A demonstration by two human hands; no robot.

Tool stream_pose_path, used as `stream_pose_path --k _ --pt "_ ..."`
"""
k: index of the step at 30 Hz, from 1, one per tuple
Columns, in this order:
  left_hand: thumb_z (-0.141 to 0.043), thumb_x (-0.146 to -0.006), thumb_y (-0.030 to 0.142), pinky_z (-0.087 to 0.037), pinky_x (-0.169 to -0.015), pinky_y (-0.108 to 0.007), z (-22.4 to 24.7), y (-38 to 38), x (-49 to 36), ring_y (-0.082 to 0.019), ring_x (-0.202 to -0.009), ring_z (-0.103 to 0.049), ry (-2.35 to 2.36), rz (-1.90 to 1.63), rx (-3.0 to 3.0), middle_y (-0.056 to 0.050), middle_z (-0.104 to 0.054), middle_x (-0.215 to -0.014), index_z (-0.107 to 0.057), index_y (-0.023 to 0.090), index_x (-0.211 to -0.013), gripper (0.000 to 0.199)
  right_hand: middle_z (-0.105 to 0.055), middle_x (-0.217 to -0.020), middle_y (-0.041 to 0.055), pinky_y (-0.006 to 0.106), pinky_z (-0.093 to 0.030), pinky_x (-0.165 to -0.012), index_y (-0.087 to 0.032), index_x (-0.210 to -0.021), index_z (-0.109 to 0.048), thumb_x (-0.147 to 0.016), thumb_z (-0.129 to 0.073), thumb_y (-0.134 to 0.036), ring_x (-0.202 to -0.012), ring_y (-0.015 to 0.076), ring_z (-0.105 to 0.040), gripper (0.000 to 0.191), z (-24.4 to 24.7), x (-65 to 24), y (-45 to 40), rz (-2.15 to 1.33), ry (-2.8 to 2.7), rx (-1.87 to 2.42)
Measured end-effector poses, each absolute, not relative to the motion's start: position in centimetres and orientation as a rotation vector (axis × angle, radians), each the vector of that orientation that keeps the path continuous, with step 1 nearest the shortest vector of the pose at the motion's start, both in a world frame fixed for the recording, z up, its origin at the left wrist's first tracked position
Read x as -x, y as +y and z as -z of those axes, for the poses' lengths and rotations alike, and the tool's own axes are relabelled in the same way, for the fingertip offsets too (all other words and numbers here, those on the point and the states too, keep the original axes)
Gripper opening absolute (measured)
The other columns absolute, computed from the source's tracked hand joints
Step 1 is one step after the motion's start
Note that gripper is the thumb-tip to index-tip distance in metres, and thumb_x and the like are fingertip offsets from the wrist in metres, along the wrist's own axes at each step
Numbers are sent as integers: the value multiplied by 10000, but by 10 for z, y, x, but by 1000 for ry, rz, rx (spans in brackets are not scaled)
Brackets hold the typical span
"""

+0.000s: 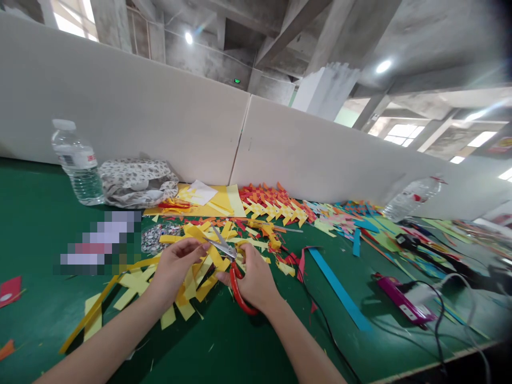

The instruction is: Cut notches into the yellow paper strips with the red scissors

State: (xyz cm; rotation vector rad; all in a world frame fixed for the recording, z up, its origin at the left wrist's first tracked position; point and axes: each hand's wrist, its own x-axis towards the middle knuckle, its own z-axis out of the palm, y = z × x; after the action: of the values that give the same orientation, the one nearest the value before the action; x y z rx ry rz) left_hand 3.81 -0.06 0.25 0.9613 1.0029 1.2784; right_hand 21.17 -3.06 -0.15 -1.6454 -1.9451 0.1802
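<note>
My right hand (258, 277) grips red-handled scissors (240, 294), whose metal blades are apart and point up and left. The fingers of my left hand (178, 261) are pinched on a yellow strip (197, 233) close to the blades. Whether the blades touch the strip I cannot tell. Beneath both hands lies a loose pile of yellow strips (138, 280), some bright and some pale. Just beyond the right hand is a yellow glue gun (273, 237) with a black cord. Small shiny pieces (156, 238) are heaped beyond my left hand.
Water bottles stand at left (80, 168) and lean at right (414, 198) against a white partition (192, 122). A patterned pouch (136, 178) and woven red and yellow pieces (276, 205) lie along it. Rightward are a blue strip (340, 290) and a purple power strip (404, 304) with cables.
</note>
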Motion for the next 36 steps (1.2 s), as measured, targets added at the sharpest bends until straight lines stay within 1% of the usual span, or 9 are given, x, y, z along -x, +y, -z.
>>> stream_pose_path --k 3,9,15,21,31,36 --pt "-706 -575 296 -433 -595 -198 -1 -1 -39 -105 -626 -535 977 -1269 -984 11 -599 -642 -608 163 -664 187 -530 -930 70 333 -401 -682 -202 -973 -398 -624 -618 -443 -870 244 -511 478 1 -211 -32 -200 -2006 1655" --pt "-692 -593 289 -429 -572 -190 1 -2 -39 -97 -594 -525 958 -1259 -1025 13 -597 -623 -614 160 -655 163 -525 -961 68 337 -401 -702 -209 -1008 -382 -635 -615 -448 -891 239 -506 501 1 -210 -34 -287 -2029 1654" --pt "-692 -584 293 -426 -569 -196 1 -2 -41 -104 -591 -534 960 -1264 -1034 10 -603 -609 -616 159 -635 162 -527 -937 67 321 -396 -686 -200 -991 -401 -620 -634 -436 -863 230 -513 498 0 -209 -34 -307 -2019 1641" --pt "-709 -549 285 -430 -566 -206 -2 -4 -43 -116 -584 -552 994 -1258 -995 8 -612 -603 -614 164 -631 175 -535 -901 62 305 -388 -639 -203 -967 -405 -607 -646 -443 -817 228 -517 495 1 -210 -34 -298 -2002 1638" --pt "-712 -559 290 -419 -567 -186 0 -4 -42 -103 -599 -547 948 -1244 -978 21 -610 -602 -611 170 -631 173 -541 -824 33 271 -372 -590 -203 -907 -405 -593 -653 -446 -744 200 -515 469 1 -210 -34 -263 -1995 1633" --pt "-702 -583 275 -420 -561 -184 1 -4 -43 -98 -592 -536 927 -1248 -987 12 -593 -607 -604 159 -639 162 -544 -817 26 273 -379 -601 -202 -880 -405 -587 -659 -439 -728 188 -515 455 1 -209 -33 -268 -1978 1609"
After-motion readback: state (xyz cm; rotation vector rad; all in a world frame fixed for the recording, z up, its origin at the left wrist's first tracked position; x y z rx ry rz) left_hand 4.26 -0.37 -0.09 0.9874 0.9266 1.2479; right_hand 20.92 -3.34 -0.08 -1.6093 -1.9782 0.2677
